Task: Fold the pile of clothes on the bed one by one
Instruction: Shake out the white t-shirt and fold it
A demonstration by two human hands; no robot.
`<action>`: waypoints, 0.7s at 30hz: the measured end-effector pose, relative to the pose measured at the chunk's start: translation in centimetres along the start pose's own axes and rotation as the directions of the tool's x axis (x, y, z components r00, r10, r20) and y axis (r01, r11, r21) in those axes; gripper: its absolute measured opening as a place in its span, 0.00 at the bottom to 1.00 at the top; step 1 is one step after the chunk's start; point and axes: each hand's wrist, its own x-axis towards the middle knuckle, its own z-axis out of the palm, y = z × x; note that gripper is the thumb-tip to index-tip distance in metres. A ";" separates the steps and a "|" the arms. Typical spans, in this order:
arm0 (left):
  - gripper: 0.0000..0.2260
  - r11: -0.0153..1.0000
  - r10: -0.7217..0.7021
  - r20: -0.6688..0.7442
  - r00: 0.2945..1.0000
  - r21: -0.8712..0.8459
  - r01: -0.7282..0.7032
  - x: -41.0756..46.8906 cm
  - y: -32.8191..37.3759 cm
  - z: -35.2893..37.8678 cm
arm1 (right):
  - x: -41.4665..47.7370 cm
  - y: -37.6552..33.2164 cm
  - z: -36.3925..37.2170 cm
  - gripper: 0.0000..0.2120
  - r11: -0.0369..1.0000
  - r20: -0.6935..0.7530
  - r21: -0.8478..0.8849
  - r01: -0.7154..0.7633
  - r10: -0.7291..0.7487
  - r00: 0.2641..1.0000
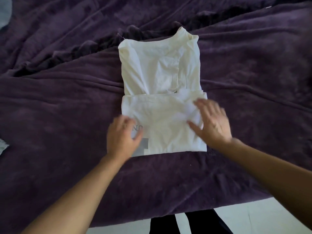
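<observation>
A white T-shirt (160, 78) lies in the middle of the bed, its sides folded in and its collar pointing away from me. The bottom part is folded up over the body, with grey print showing at its near left corner. My left hand (122, 137) lies over that near left corner, fingers spread and blurred by motion. My right hand (211, 123) lies flat on the right side of the folded part, fingers straight and spread. Neither hand visibly grips the cloth.
A wrinkled dark purple blanket (59, 107) covers the whole bed. Its near edge runs across the bottom of the view, with pale floor (244, 215) and my dark trouser legs below it. A bit of light cloth (3, 146) peeks in at the left edge.
</observation>
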 end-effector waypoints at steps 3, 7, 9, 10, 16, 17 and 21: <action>0.33 0.940 0.169 0.476 0.863 0.186 -0.287 -4.7 0.5 0.5 | -5.1 -1.9 1.1 0.44 0.968 0.349 -0.082 0.239 -0.197 0.916; 0.33 0.959 0.032 0.453 0.891 0.238 -0.155 -4.5 -0.3 1.6 | -6.0 -1.7 2.9 0.37 0.971 0.393 -0.218 0.099 -0.006 0.920; 0.29 0.976 0.074 0.385 0.920 0.163 -0.147 -4.5 -0.4 1.4 | -6.2 -1.4 2.7 0.27 0.966 0.328 -0.228 0.123 -0.043 0.944; 0.29 0.979 0.101 0.362 0.927 0.127 -0.157 -4.8 -0.4 0.9 | -6.4 -1.2 2.2 0.26 0.966 0.339 -0.210 0.150 -0.072 0.938; 0.20 0.991 0.135 0.461 0.877 -0.069 -0.116 -4.2 0.6 -4.0 | -4.7 -0.5 -4.0 0.26 0.999 0.672 0.029 0.020 -0.034 0.740; 0.16 0.993 0.092 0.452 0.887 -0.105 -0.049 -2.7 0.6 -5.1 | -3.1 -0.4 -5.3 0.21 0.997 0.677 0.069 -0.047 -0.012 0.736; 0.01 0.934 -0.093 0.302 0.949 -0.304 0.188 6.6 0.4 -9.0 | 7.0 0.3 -9.7 0.07 0.923 0.568 0.245 -0.296 0.111 0.816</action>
